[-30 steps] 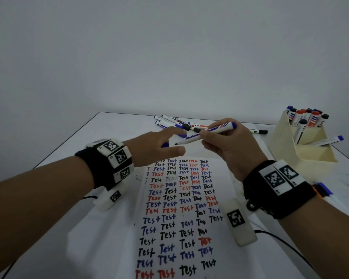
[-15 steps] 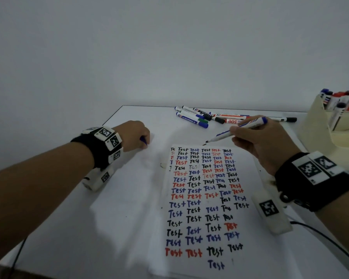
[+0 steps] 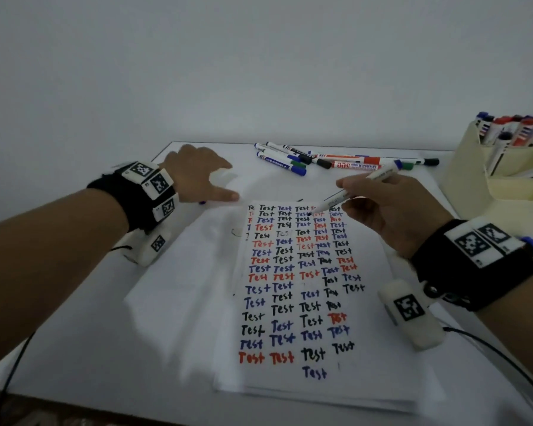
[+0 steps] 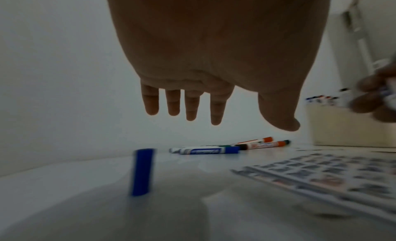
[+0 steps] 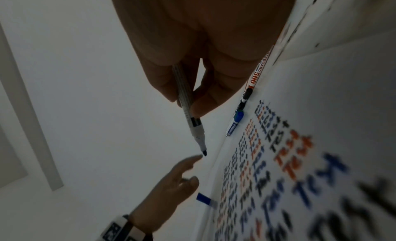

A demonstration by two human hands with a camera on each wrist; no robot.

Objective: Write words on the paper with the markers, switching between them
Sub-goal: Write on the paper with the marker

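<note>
The paper [image 3: 293, 290] in the lower centre of the head view is already crowded with rows of "Test" in black, blue and red, so most of the writing looks done; bare space remains along the bottom edge and to the right of the lowest blue word. The right hand [image 3: 391, 210] pinches an uncapped blue marker [image 3: 356, 187] between thumb and fingers, above the top right of the sheet. Its long axis slants from upper right to lower left, nib down-left and not yet touching. The left hand [image 3: 197, 176] hovers with fingers spread, its grip holding nothing, above the blue cap [image 4: 142, 171] standing on the worktop [image 3: 105, 318]. Spare markers [image 3: 293, 161] lie beyond the sheet.
</note>
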